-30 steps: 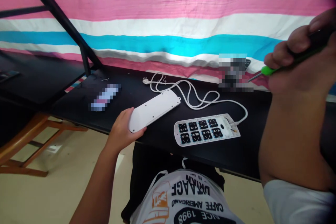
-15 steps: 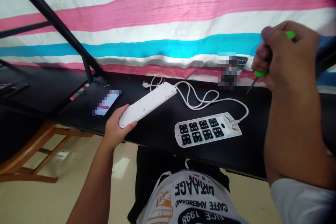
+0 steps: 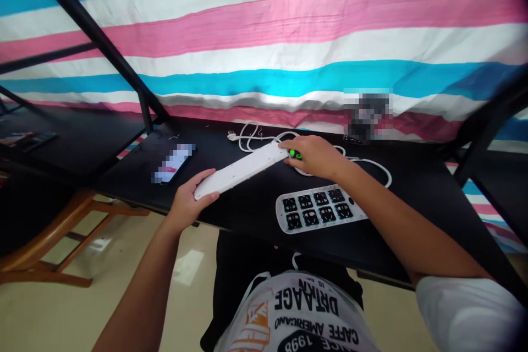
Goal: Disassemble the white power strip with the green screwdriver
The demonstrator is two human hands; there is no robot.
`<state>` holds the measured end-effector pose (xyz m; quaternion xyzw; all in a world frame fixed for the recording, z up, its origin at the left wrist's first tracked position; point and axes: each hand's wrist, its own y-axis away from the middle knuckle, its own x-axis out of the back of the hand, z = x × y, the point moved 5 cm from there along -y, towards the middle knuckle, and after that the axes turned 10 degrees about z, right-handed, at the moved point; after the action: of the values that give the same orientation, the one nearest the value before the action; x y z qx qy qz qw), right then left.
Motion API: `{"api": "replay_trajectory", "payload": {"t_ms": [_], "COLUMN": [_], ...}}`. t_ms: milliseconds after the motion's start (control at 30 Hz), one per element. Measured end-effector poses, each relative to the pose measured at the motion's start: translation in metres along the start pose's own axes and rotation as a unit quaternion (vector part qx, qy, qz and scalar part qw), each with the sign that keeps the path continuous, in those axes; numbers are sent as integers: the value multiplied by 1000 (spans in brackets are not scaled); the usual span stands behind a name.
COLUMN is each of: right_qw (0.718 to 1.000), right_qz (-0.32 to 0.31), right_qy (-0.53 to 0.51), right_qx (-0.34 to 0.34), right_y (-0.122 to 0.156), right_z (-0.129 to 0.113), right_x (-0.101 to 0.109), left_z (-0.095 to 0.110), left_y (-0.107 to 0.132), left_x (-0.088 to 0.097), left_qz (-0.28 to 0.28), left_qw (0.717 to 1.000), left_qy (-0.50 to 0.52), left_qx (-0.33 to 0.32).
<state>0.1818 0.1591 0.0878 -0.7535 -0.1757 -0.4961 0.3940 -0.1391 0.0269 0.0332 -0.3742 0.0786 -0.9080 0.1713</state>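
Observation:
My left hand (image 3: 190,199) grips the near left end of a long white power strip casing (image 3: 243,170), thumb along its front edge and fingers behind. The casing is held tilted over the table, its face with small dark holes upward. At its far right end my right hand (image 3: 317,155) is closed around a screwdriver (image 3: 294,154) with a green and black handle. Those fingers touch or nearly touch the casing; the screwdriver's tip is hidden. Below my right forearm lies a white panel (image 3: 280,214) with two rows of black sockets, its right end covered by the arm.
A white cord (image 3: 385,170) loops behind the casing, with a plug (image 3: 232,136) at the left. A phone (image 3: 175,164) lies on the black table (image 3: 247,214). A blurred dark object (image 3: 367,115) stands at the back. Striped cloth (image 3: 264,38), metal posts and a wooden chair (image 3: 53,236) surround the table.
My right hand has come down and left from its raised position, bringing the screwdriver to the casing's far end. My left hand still holds the casing, now slightly farther right in view.

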Motion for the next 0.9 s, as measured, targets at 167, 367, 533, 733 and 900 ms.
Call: {"api": "replay_trajectory", "payload": {"t_ms": [167, 367, 533, 733, 900], "right_qw": [998, 997, 999, 999, 995], "right_qz": [8, -6, -12, -29, -82], "right_qy": [59, 69, 49, 42, -14], "right_qx": [12, 19, 4, -14, -55], "right_y": [1, 5, 0, 1, -11], "right_z": [-2, -2, -1, 1, 7], "right_x": [-16, -21, -23, -25, -24], "left_z": [-5, -13, -11, -29, -38], "left_y": [8, 16, 20, 40, 48], "left_x": [-9, -16, -11, -7, -2], "left_qz": [-18, -40, -32, 34, 94], "left_qw": [999, 995, 985, 977, 984], "left_qy": [27, 94, 167, 194, 132], "left_qx": [-20, -6, 38, 77, 79]}}
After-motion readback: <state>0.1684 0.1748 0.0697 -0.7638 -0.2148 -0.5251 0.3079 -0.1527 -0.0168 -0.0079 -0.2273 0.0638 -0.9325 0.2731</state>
